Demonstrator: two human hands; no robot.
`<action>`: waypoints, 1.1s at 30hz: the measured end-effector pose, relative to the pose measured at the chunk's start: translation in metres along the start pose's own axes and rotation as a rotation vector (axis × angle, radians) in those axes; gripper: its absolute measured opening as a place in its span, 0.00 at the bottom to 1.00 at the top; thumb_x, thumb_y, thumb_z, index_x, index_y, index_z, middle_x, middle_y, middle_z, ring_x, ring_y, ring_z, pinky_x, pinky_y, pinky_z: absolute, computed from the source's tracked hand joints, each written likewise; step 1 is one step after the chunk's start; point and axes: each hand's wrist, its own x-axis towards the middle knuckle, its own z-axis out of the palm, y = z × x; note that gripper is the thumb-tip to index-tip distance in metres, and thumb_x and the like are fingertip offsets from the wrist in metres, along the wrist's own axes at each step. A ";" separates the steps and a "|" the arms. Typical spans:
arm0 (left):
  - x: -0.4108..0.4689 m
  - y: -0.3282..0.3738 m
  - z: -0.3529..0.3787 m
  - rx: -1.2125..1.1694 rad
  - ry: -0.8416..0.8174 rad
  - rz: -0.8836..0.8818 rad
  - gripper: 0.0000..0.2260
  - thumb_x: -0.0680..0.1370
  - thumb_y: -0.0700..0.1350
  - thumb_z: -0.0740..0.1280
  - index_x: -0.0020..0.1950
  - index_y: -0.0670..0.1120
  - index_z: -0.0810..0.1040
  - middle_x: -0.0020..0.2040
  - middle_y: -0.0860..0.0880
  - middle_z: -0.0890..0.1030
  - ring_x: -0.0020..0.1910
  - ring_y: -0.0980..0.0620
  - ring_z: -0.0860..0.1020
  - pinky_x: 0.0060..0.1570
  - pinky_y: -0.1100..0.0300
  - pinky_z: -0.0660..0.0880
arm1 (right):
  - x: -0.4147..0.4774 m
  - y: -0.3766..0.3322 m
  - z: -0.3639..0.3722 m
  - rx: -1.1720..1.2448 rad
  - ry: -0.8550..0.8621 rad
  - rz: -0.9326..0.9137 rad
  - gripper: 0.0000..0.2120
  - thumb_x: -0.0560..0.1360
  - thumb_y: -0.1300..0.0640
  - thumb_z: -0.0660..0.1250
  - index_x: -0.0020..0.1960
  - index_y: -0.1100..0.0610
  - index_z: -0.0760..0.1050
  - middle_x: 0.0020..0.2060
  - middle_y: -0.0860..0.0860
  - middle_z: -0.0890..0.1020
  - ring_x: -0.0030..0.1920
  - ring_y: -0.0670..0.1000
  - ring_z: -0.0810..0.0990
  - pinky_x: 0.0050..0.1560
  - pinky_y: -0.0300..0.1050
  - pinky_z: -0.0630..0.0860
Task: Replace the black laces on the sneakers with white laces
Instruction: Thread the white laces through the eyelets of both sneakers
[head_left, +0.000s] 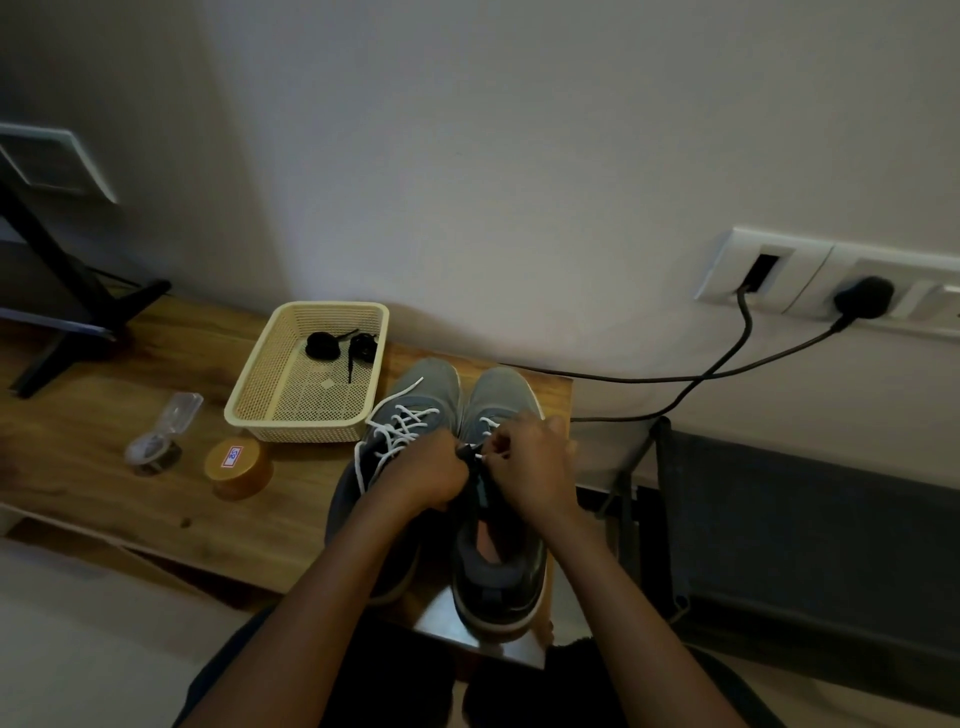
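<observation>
On a wooden table (78, 441), a clear lidded tub (156, 441) and an orange-capped jar (239, 467) sit left of a cream mesh basket (301, 430), nearer the person. The basket holds two coiled black laces (322, 345). Just right of the basket stands a grey sneaker (431, 379) threaded with a white lace (400, 426). The left hand (426, 475) grips the dark upper of the second sneaker (498, 577), farther right of the basket. The right hand (535, 467) pinches the tip of the second white lace (488, 422).
</observation>
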 end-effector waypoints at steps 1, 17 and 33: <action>0.000 0.000 0.000 -0.015 -0.003 0.002 0.12 0.77 0.36 0.56 0.52 0.38 0.79 0.48 0.37 0.81 0.46 0.40 0.81 0.47 0.45 0.80 | 0.000 -0.001 -0.001 -0.024 -0.006 0.004 0.09 0.78 0.55 0.61 0.48 0.56 0.79 0.53 0.50 0.77 0.58 0.54 0.67 0.53 0.47 0.62; -0.004 -0.006 -0.002 -0.254 0.056 0.058 0.09 0.79 0.38 0.62 0.56 0.44 0.79 0.45 0.46 0.79 0.42 0.50 0.78 0.44 0.54 0.80 | -0.012 -0.023 -0.001 0.024 0.072 0.074 0.09 0.72 0.64 0.61 0.51 0.57 0.74 0.48 0.55 0.79 0.58 0.57 0.71 0.61 0.50 0.56; -0.002 -0.009 -0.004 -0.224 0.010 0.091 0.11 0.80 0.38 0.60 0.60 0.45 0.75 0.53 0.44 0.78 0.48 0.47 0.79 0.44 0.55 0.80 | 0.006 0.000 -0.017 0.131 -0.103 -0.104 0.08 0.70 0.63 0.66 0.40 0.50 0.72 0.37 0.44 0.75 0.52 0.48 0.73 0.58 0.46 0.52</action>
